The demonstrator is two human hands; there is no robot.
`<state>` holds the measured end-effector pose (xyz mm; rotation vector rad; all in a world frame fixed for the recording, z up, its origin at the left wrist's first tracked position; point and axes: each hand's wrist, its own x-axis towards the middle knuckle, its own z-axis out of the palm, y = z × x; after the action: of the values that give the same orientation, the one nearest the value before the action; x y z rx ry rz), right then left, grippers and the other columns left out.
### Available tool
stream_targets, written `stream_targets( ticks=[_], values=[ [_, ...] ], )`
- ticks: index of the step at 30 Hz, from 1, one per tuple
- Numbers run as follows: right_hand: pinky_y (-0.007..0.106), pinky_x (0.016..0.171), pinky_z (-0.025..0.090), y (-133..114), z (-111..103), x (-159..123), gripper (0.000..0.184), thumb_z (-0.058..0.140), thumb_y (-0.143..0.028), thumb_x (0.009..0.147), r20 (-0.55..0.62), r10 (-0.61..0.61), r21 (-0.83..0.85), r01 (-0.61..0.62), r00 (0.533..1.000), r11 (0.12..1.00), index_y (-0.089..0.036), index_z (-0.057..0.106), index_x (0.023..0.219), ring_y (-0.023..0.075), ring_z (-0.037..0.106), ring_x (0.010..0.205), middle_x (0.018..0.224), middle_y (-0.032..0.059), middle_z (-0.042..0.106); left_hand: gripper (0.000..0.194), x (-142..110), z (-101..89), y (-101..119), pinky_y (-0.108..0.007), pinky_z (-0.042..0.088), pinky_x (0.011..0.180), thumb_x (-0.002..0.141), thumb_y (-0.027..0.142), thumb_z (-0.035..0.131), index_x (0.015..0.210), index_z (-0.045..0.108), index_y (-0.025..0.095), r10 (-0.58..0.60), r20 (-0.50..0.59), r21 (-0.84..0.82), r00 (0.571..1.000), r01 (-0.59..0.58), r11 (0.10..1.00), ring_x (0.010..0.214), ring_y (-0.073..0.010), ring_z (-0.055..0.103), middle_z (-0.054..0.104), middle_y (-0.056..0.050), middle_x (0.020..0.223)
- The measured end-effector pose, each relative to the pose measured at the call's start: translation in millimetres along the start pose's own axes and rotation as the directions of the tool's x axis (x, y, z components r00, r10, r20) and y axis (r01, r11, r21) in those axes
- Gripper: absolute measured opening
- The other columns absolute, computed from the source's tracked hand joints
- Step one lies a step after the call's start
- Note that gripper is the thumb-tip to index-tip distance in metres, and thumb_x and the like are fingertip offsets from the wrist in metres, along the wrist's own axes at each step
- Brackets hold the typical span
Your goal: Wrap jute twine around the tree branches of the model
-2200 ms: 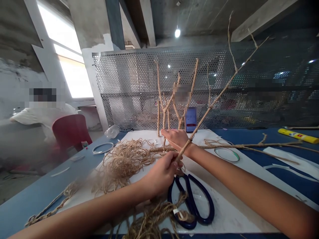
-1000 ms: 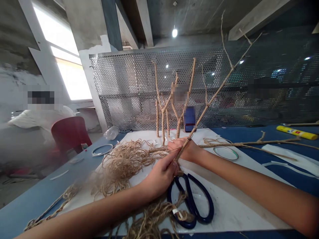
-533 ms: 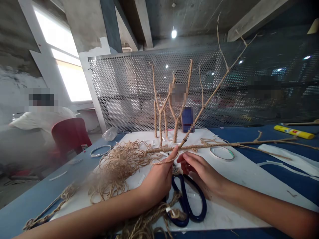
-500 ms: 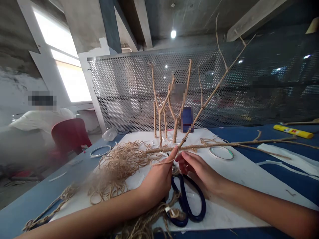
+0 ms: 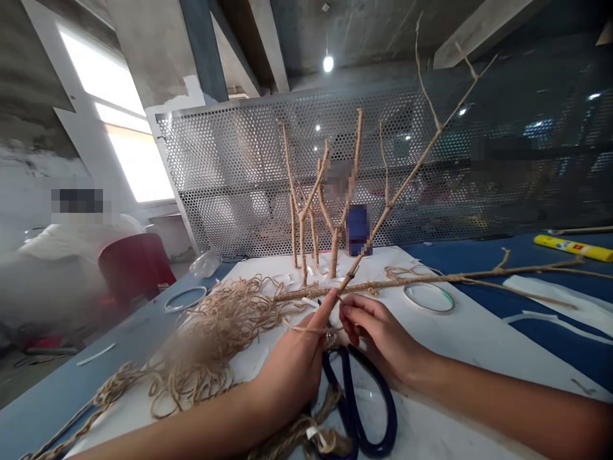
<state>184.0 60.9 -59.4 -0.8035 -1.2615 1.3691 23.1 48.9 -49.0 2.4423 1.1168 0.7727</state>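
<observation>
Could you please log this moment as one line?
left hand: grips slanted branch; right hand: curled near its lower end; scissors: on white board, below hands; twine pile: left of left hand

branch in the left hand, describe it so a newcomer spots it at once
On the blue table is a white board, with the left hand over it. From that hand the branch slants up rightward; it alone is held, unlike the standing branches and the lying branch behind.

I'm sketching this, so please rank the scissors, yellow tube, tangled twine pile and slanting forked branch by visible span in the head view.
1. Slanting forked branch
2. Tangled twine pile
3. Navy-handled scissors, partly hidden; nearness likely enlarges them
4. Yellow tube
</observation>
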Motion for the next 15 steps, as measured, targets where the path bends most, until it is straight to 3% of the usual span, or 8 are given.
stream_targets(
  ticks=[3,6,15],
  values=[
    [0.023,0.053,0.031,0,-2,1,0.014,0.048,-0.019,0.076,-0.068,0.036,0.125,-0.027,0.997,0.992,-0.017,0.045,0.062,0.0096,0.040,0.056,0.061,-0.0025,0.045,0.059,2,0.2,-1,-0.038,0.041,0.095,0.086,0.010,0.028,0.142,0.011,0.020,-0.021,0.023,-0.016,1.000,0.021,1.000,0.114,-0.0219,0.050,0.042,-0.012,0.135],
    [0.023,0.050,0.028,5,-4,4,0.019,0.044,-0.018,0.076,-0.021,0.071,0.182,-0.066,0.997,0.981,-0.018,0.039,0.058,0.0093,0.035,0.053,0.055,-0.0037,0.039,0.056,4,1.1,-4,-0.040,0.036,0.100,0.087,0.012,0.029,0.141,0.014,0.018,-0.034,0.011,-0.029,0.999,0.035,0.999,0.120,-0.0234,0.044,0.035,-0.012,0.140],
    [0.021,0.045,0.023,20,-16,16,0.018,0.042,-0.021,0.081,-0.014,0.170,0.209,-0.164,0.985,0.964,-0.019,0.041,0.063,0.0077,0.029,0.047,0.054,-0.0052,0.038,0.050,12,4.6,-10,-0.029,0.029,0.106,0.091,0.017,0.027,0.140,0.018,0.024,-0.057,0.050,-0.065,0.997,0.060,0.996,0.128,-0.0142,0.033,0.034,0.000,0.141]
  ],
)
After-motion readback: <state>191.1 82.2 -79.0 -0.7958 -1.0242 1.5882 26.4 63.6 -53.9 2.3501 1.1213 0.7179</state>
